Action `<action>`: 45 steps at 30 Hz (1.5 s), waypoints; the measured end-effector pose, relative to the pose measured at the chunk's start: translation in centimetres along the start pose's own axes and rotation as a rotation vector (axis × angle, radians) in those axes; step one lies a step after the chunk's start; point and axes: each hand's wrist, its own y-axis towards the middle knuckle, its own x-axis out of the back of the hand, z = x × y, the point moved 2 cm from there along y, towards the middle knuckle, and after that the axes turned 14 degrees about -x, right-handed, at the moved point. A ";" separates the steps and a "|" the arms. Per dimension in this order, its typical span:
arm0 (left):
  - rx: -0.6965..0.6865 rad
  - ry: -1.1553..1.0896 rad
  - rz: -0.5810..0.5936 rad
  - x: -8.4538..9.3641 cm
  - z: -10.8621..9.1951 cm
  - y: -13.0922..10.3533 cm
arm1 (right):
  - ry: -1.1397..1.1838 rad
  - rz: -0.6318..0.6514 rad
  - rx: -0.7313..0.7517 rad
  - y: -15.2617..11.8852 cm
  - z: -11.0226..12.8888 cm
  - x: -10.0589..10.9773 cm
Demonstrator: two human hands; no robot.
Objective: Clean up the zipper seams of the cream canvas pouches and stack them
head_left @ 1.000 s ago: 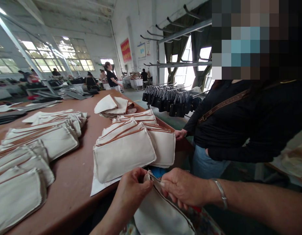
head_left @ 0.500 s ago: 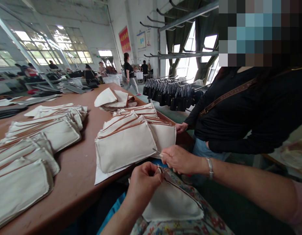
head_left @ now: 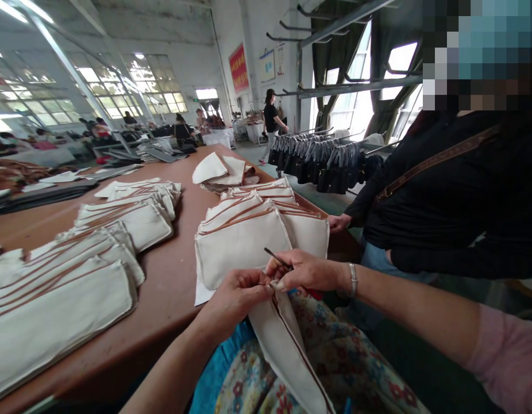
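Observation:
A cream fabric pouch (head_left: 277, 339) with brown edging hangs over my floral-covered lap, its top corner pinched by my left hand (head_left: 238, 296). Close against those fingertips, my right hand (head_left: 307, 271) also touches the corner. It holds a thin dark metal tool (head_left: 278, 257) whose tip points up and left; something red shows under the palm. Just beyond my hands, a stack of cream pouches (head_left: 242, 241) with brown trim lies on the brown table (head_left: 175, 293).
More cream pouches (head_left: 68, 287) lie in overlapping rows on the table's left. A person in black (head_left: 455, 190) stands close at the right, one hand on the table edge. Black items (head_left: 335, 169) hang from a rack behind.
My right hand has moved in to meet my left at the pouch's corner, the tool now pointing upward. The pouch has turned from lying flat to hanging edge-on. The view has shifted left.

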 end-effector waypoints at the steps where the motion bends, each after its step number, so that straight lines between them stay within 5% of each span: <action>1: 0.011 0.054 -0.004 0.3 0.1 -0.1 | -0.013 -0.004 -0.015 0.2 -0.1 -0.1; 6: -0.008 0.256 -0.004 1.3 0.7 -0.4 | -0.008 -0.045 -0.103 0.0 -0.1 -0.7; 15: -0.024 0.297 0.039 1.5 1.0 0.1 | -0.051 -0.135 -0.136 0.0 -0.2 -1.0; 26: 0.043 0.103 0.029 0.4 2.0 0.2 | 0.032 -0.271 -0.224 -1.0 -0.4 -1.3; 35: 0.133 -0.118 0.000 -0.8 2.3 -0.2 | -0.205 -0.316 0.199 -2.1 -0.7 -1.8; 40: 0.089 -0.390 -0.050 -1.2 2.0 -1.0 | -0.514 -0.375 0.514 -3.1 -1.4 -1.8; 45: 0.165 -0.420 -0.051 -1.6 2.1 -1.3 | -0.936 -0.401 0.690 -3.7 -2.3 -2.0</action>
